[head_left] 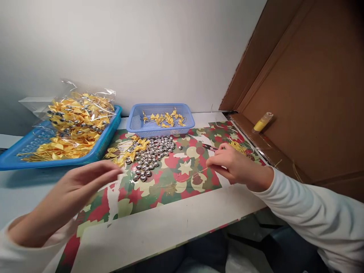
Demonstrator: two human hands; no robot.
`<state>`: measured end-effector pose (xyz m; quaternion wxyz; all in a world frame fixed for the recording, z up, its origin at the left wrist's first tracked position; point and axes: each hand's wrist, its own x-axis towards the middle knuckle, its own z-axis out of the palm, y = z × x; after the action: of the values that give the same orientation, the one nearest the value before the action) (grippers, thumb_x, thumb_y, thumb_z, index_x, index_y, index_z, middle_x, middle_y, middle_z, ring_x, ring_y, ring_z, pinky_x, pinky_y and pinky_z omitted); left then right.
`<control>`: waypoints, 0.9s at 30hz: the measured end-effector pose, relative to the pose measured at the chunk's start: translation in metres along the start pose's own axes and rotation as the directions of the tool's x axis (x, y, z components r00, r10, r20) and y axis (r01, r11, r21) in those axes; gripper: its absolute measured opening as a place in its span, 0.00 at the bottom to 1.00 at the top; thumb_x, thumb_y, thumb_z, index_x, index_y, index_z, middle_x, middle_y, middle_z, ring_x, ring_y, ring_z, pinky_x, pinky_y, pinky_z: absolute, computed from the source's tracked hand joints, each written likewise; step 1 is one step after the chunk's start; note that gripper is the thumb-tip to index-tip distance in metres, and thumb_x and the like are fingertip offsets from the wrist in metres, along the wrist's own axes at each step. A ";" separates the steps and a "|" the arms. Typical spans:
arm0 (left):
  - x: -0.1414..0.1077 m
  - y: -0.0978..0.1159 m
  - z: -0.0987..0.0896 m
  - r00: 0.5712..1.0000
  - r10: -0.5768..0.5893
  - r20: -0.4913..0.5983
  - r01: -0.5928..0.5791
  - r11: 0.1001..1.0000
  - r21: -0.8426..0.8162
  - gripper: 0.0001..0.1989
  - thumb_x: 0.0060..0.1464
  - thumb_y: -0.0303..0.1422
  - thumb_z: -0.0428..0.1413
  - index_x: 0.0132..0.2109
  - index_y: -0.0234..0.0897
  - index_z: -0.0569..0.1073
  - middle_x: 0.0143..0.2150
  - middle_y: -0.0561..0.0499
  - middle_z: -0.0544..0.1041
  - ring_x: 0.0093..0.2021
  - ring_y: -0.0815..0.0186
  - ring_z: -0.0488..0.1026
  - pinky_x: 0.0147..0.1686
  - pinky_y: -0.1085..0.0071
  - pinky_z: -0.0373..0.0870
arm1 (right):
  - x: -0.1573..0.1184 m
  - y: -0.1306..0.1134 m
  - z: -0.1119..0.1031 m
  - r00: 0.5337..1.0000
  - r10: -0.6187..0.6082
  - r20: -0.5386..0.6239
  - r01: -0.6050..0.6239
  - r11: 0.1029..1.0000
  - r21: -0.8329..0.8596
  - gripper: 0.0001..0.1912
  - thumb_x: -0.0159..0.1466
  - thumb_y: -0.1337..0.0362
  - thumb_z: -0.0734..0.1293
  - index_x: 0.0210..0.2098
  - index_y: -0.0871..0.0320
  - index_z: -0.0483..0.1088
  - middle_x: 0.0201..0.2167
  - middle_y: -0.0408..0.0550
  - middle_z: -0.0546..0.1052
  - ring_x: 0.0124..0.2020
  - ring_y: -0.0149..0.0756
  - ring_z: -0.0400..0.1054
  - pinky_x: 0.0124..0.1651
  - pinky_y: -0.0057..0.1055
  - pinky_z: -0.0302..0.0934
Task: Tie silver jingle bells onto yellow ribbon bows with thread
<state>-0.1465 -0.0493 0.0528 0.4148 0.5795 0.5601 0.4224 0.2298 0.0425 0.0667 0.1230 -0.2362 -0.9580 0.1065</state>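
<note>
Yellow bows [132,154] lie in a loose group on the patterned sheet [185,167], adjoining a pile of round silver pieces [155,149]. Left hand [76,193]: fingers extended near the bows; the fingertips are blurred, so whether they hold anything cannot be told. Right hand [234,165]: thumb and finger pinched on a thin strand [195,174], which trails leftward over the sheet.

Surrounding items: a blue-violet basket [159,132] stands behind the silver pieces and contains further bows. A larger blue basket [48,164], at far left, carries a clear bag [85,108] of assembled bows. Obstructions: the right hand partly covers a black-and-red handled tool [209,147] and a yellow wire bundle [239,147]. A yellow-filled tube [263,122] stands beside the cardboard panel [309,94] bounding the right side.
</note>
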 end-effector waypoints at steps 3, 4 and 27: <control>0.031 0.034 0.055 0.969 0.126 0.214 -0.171 0.963 0.210 0.09 0.52 0.42 0.59 0.36 0.44 0.79 0.34 0.52 0.79 0.35 0.61 0.72 0.33 0.70 0.67 | 0.005 -0.003 -0.007 1.000 -0.021 -0.006 0.021 0.999 -0.031 0.13 0.70 0.68 0.55 0.34 0.57 0.69 0.22 0.39 0.69 0.24 0.28 0.57 0.45 0.33 0.47; 0.041 0.041 0.074 0.945 0.146 0.292 -0.209 0.957 0.200 0.11 0.54 0.42 0.57 0.39 0.43 0.79 0.38 0.50 0.79 0.38 0.60 0.73 0.36 0.70 0.68 | 0.006 -0.004 -0.008 1.000 -0.024 -0.004 0.023 0.999 -0.040 0.13 0.70 0.68 0.55 0.34 0.57 0.69 0.22 0.39 0.69 0.24 0.28 0.57 0.44 0.32 0.47; 0.054 0.012 0.092 0.857 0.083 0.508 -0.315 0.865 0.391 0.12 0.58 0.37 0.48 0.29 0.39 0.69 0.28 0.52 0.72 0.28 0.66 0.65 0.29 0.72 0.59 | 0.004 -0.001 -0.022 1.000 -0.002 -0.016 0.000 0.995 -0.096 0.14 0.70 0.68 0.55 0.32 0.57 0.68 0.21 0.39 0.69 0.23 0.28 0.57 0.42 0.33 0.47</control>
<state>-0.0538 0.0034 0.0381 0.3420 0.8028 0.4601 0.1640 0.2326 0.0467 0.0888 0.1193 -0.2422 -0.9611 0.0581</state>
